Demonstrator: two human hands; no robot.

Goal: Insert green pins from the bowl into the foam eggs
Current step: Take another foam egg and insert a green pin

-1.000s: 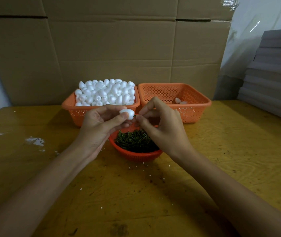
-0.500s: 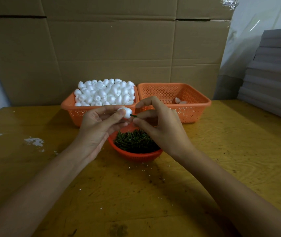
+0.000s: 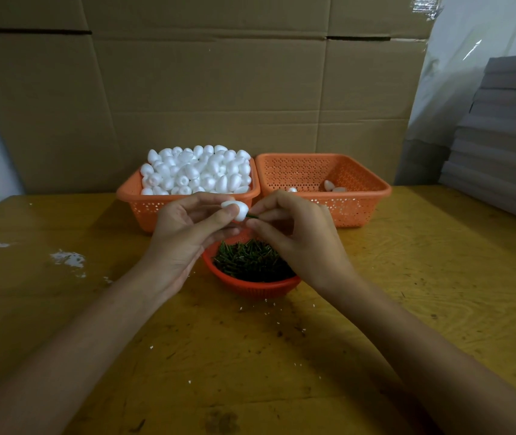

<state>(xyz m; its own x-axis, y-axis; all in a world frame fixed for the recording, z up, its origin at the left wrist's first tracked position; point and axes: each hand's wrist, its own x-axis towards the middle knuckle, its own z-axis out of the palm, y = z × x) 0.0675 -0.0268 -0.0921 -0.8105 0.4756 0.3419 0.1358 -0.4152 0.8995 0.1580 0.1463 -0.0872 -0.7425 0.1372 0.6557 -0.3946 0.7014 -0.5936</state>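
My left hand [image 3: 187,233] pinches a white foam egg [image 3: 240,210] between thumb and fingers, above the far rim of the bowl. My right hand [image 3: 294,237] pinches a green pin [image 3: 252,216] whose tip meets the egg's right end. Below both hands sits a small orange bowl [image 3: 250,285] filled with several green pins [image 3: 250,260]. Behind it, the left orange basket [image 3: 143,205] is heaped with several white foam eggs [image 3: 197,171]. The right orange basket [image 3: 360,199] holds a few eggs [image 3: 332,186] at its bottom.
The yellow wooden table [image 3: 407,293] carries white foam crumbs [image 3: 68,259] at the left. A cardboard wall [image 3: 219,89] stands right behind the baskets. Stacked grey sheets [image 3: 507,136] rise at the right edge.
Both hands have lifted slightly and stayed together over the bowl. The green pin now shows between my right fingertips and the egg, where it was hidden a second ago.
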